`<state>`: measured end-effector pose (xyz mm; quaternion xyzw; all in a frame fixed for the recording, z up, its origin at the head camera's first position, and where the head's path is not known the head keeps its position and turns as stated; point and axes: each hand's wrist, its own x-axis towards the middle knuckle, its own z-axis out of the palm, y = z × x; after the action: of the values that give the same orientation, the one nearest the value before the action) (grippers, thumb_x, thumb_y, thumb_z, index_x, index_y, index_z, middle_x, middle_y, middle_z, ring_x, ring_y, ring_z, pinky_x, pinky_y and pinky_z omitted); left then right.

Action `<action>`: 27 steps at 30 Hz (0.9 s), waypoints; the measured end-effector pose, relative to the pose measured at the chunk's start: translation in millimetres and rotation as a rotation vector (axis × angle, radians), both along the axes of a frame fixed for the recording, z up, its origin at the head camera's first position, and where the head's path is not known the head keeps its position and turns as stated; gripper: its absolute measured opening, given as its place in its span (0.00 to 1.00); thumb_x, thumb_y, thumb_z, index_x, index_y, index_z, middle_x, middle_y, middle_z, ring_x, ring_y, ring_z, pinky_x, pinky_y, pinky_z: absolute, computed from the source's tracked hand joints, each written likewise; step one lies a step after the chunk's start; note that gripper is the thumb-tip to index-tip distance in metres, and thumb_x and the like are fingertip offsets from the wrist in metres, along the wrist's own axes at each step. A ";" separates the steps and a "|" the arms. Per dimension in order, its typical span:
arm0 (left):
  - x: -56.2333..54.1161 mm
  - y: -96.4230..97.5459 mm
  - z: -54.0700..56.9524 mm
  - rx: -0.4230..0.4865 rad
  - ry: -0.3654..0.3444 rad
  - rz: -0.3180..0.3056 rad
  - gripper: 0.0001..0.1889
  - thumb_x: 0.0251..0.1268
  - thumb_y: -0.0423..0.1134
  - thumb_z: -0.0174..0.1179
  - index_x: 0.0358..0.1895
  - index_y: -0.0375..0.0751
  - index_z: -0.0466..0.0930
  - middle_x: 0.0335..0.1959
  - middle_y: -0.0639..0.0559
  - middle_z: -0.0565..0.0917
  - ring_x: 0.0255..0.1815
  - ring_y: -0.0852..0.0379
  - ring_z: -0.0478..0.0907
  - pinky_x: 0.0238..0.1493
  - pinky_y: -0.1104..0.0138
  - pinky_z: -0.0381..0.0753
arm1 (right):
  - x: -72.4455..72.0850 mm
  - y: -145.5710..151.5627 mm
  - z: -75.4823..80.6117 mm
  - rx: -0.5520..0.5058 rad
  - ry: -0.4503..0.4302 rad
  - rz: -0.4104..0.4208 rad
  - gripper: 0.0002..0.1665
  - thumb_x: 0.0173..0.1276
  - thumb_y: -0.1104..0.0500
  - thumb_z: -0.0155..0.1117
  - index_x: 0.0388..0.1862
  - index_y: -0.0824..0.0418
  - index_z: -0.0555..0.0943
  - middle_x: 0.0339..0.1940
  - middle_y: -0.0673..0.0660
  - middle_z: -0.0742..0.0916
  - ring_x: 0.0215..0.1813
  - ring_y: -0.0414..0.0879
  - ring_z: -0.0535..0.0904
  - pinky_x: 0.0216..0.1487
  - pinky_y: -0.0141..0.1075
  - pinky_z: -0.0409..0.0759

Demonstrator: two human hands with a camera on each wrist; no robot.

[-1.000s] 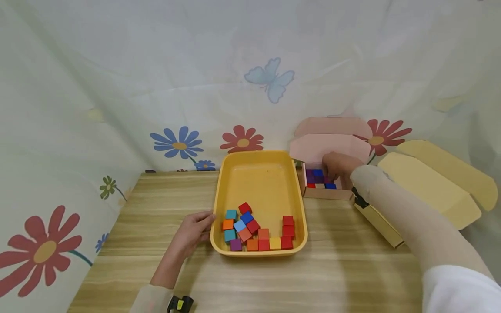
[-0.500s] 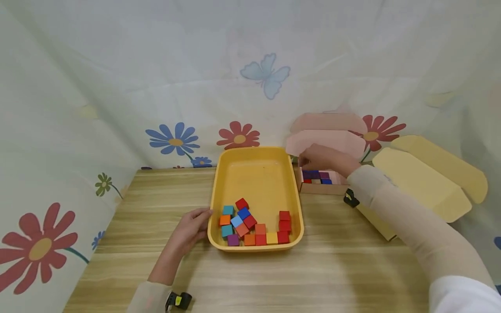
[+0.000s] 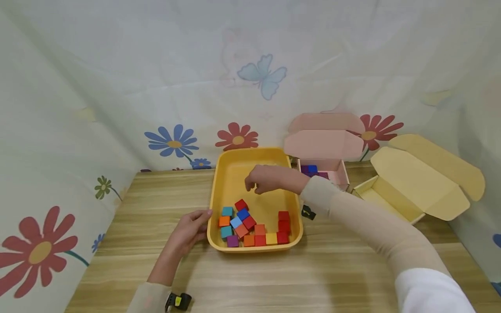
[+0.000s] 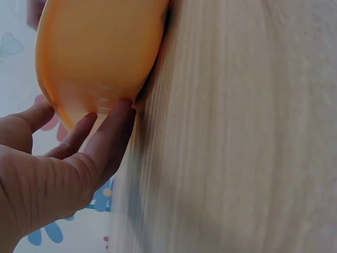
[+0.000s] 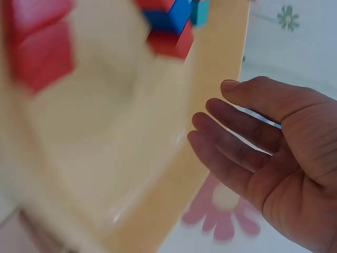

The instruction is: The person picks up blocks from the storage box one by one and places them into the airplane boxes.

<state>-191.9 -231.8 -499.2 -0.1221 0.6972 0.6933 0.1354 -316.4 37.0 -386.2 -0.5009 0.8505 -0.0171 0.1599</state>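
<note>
My left hand rests at the left side of the yellow tray. In the left wrist view its fingertips touch the tray's outer wall, with the thumb tip at the rim. Over the middle of the tray hovers my right hand, holding nothing; the right wrist view has its fingers loosely bent and apart from the cubes. Several coloured cubes lie in the tray's near part, among them a blue cube, a purple cube and a yellow cube. Red cubes line the right wall.
Behind the tray's right side stands an open pink box with purple and blue cubes inside, partly hidden by my right arm. Farther right is an open yellow box. A flowered cloth hangs close behind the wooden table.
My right hand has left the pink box and moved left over the tray. The left hand keeps its place at the rim, and the view has shifted slightly.
</note>
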 end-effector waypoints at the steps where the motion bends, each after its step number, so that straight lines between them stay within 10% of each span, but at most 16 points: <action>1: -0.3 -0.4 -0.2 0.001 -0.005 0.003 0.28 0.77 0.46 0.59 0.68 0.26 0.70 0.61 0.32 0.79 0.52 0.48 0.85 0.49 0.56 0.87 | 3.1 -8.7 -2.1 0.009 -0.011 0.007 0.16 0.72 0.62 0.67 0.57 0.61 0.85 0.53 0.58 0.88 0.53 0.50 0.83 0.58 0.39 0.82; 19: -1.7 -2.1 3.0 0.007 0.007 -0.021 0.27 0.77 0.44 0.60 0.67 0.25 0.71 0.53 0.39 0.83 0.47 0.53 0.85 0.48 0.60 0.87 | 13.2 -85.0 -42.8 0.085 -0.147 0.008 0.22 0.70 0.58 0.71 0.62 0.55 0.83 0.53 0.52 0.86 0.46 0.43 0.79 0.46 0.29 0.81; 27: -2.5 -0.5 2.6 0.005 -0.001 -0.004 0.26 0.76 0.43 0.60 0.65 0.25 0.72 0.56 0.38 0.82 0.50 0.52 0.84 0.50 0.58 0.86 | 17.2 -88.7 -48.4 0.088 -0.068 0.056 0.17 0.69 0.57 0.72 0.56 0.53 0.85 0.45 0.48 0.86 0.44 0.43 0.78 0.50 0.30 0.80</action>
<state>-194.4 -232.3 -496.6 -0.1205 0.6958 0.6946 0.1374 -299.2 -51.6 -434.6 -0.5160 0.8302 0.0078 0.2110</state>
